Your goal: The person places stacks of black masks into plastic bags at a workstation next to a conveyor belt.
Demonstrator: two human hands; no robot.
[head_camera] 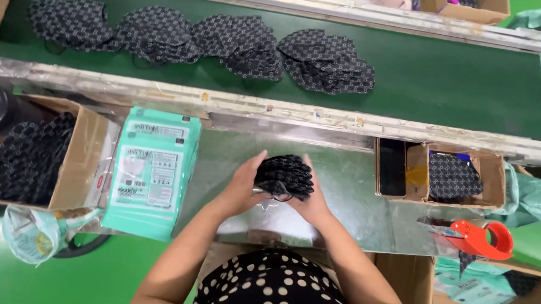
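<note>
Stack of black patterned fabric masks [284,176] at centre of the metal table [342,191], between both hands. Teal printed pouches [153,171] at 9 o'clock; open cardboard box of masks [30,157] beyond. Small cardboard box [455,175] at 3 o'clock; red tape dispenser [479,238] at 4. Green conveyor belt [444,74] at 12, carrying four mask piles [202,42].

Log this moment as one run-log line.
left hand + right hand: both grip mask stack | over metal table | teal packets at left | four mask piles on belt

Black patterned mask stack [284,176], upright between hands
</note>
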